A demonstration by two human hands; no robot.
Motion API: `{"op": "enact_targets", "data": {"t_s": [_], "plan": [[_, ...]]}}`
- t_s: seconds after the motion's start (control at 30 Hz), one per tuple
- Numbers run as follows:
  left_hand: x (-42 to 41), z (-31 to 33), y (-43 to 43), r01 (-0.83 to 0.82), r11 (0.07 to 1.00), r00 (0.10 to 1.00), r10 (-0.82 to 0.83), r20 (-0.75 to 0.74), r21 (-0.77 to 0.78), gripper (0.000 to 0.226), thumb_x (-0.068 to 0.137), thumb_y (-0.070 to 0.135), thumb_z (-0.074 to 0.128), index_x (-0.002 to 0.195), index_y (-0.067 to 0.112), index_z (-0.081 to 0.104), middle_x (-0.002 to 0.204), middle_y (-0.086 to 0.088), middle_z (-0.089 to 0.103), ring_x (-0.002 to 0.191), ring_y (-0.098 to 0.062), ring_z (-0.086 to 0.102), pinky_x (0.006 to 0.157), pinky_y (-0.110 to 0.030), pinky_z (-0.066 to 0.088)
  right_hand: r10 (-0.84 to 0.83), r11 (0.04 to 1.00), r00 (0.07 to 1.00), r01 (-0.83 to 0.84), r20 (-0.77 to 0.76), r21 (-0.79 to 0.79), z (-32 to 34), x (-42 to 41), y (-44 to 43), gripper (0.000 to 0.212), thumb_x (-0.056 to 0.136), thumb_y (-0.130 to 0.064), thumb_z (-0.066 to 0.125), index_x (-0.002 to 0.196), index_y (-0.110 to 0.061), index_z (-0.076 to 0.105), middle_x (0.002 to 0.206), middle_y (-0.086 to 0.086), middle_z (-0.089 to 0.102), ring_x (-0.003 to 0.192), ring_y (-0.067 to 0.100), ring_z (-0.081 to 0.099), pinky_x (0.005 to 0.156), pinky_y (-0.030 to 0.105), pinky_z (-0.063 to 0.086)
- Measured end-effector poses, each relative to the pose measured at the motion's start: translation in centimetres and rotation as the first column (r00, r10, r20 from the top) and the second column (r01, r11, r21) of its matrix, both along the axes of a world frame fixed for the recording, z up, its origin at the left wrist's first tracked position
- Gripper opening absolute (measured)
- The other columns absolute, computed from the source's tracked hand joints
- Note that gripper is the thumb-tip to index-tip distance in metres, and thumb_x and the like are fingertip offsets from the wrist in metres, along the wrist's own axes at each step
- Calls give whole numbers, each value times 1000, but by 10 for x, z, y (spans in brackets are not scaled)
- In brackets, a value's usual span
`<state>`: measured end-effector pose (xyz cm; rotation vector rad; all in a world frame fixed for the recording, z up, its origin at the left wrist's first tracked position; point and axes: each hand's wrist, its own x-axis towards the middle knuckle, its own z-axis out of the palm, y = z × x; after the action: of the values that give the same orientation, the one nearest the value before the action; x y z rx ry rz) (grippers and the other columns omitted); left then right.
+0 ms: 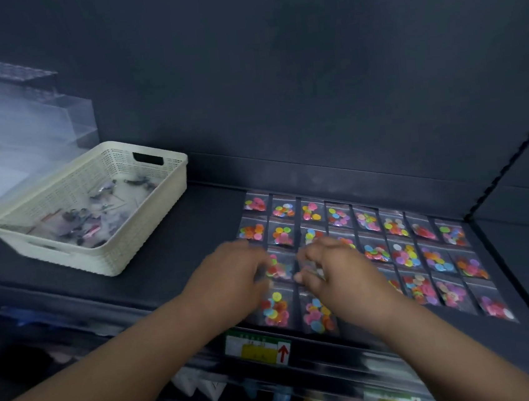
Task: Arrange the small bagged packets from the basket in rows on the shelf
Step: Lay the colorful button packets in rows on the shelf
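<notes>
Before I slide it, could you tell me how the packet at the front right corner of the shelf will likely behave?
That packet looks like a thin clear bag of loose coloured discs, so it will probably flop and feel light. On the smooth dark shelf it may slide easily and nudge its neighbour.

Basket [149, 232] is showing cream with a perforated weave pattern. Shelf [195, 237] is reading dark blue-grey. Packets [406, 255] are showing clear film over pink, yellow, orange, blue, green dots. Edge label [257, 348] is showing green, yellow, red arrow.
</notes>
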<state>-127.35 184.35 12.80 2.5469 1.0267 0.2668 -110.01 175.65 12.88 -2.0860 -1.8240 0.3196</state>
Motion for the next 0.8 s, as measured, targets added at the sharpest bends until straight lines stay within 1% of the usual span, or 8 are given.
{"op": "enact_targets", "data": {"t_s": [0.1, 0.17, 0.3, 0.47, 0.57, 0.67, 0.73, 0.8], "plan": [[-24, 19, 23, -54, 981, 996, 40, 79, 185, 31, 87, 36, 61, 116, 25, 62, 111, 2, 56, 106, -18, 51, 91, -35, 44, 95, 992, 988, -104, 119, 70, 12, -20, 31, 43, 92, -30, 56, 133, -22, 51, 134, -1, 48, 125, 19, 39, 103, 24, 32], [-45, 33, 45, -101, 955, 993, 79, 88, 279, 36, 85, 36, 63, 119, 23, 62, 115, 0, 58, 109, -21, 52, 95, -36, 43, 136, 983, 978, -153, 160, 102, 22, -39, 55, 48, 92, -32, 55, 139, -23, 45, 145, -1, 40, 133, 20, 32, 111, 27, 25], [-92, 53, 93, -201, 911, 979, 192, 63, 361, 41, 84, 34, 65, 121, 18, 61, 120, -5, 58, 112, -27, 52, 96, -40, 43, 214, 958, 960, -242, 179, 153, 39, -81, 106, 52, 92, -34, 54, 141, -23, 41, 150, 1, 34, 137, 20, 26, 113, 28, 21], [-146, 56, 151, -272, 913, 956, 292, -21, 303, 48, 88, 36, 59, 133, 23, 49, 132, -2, 49, 119, -24, 46, 99, -35, 38, 245, 953, 955, -269, 170, 137, 49, -130, 181, 52, 91, -33, 56, 140, -24, 43, 150, 0, 34, 136, 23, 30, 112, 32, 26], [-172, 51, 185, -270, 924, 947, 306, -102, 271, 52, 88, 40, 57, 136, 23, 46, 135, -3, 47, 121, -25, 45, 100, -36, 39, 254, 963, 956, -264, 145, 54, 48, -153, 228, 52, 90, -33, 55, 140, -24, 42, 150, 1, 33, 137, 22, 30, 111, 31, 28], [-190, 48, 213, -248, 927, 940, 301, -163, 281, 51, 89, 41, 54, 135, 20, 47, 135, -5, 48, 119, -26, 46, 98, -38, 41, 259, 964, 951, -245, 167, -100, 43, -173, 270, 53, 90, -34, 55, 140, -23, 41, 145, 3, 38, 132, 23, 37, 108, 34, 34], [-199, 43, 227, -235, 937, 946, 282, -159, 258, 48, 90, 39, 53, 133, 19, 49, 133, -5, 49, 117, -25, 46, 96, -38, 43, 259, 950, 940, -206, 222, -233, 36, -185, 291, 55, 91, -35, 53, 142, -23, 37, 146, 5, 38, 132, 24, 38, 107, 35, 35], [-206, 37, 237, -225, 951, 959, 255, -124, 214, 47, 89, 39, 55, 132, 18, 51, 132, -5, 50, 119, -24, 43, 97, -37, 41, 280, 911, 926, -173, 254, -374, 27, -199, 301, 53, 90, -34, 52, 140, -22, 39, 143, 7, 41, 128, 26, 42, 100, 33, 39]]}}
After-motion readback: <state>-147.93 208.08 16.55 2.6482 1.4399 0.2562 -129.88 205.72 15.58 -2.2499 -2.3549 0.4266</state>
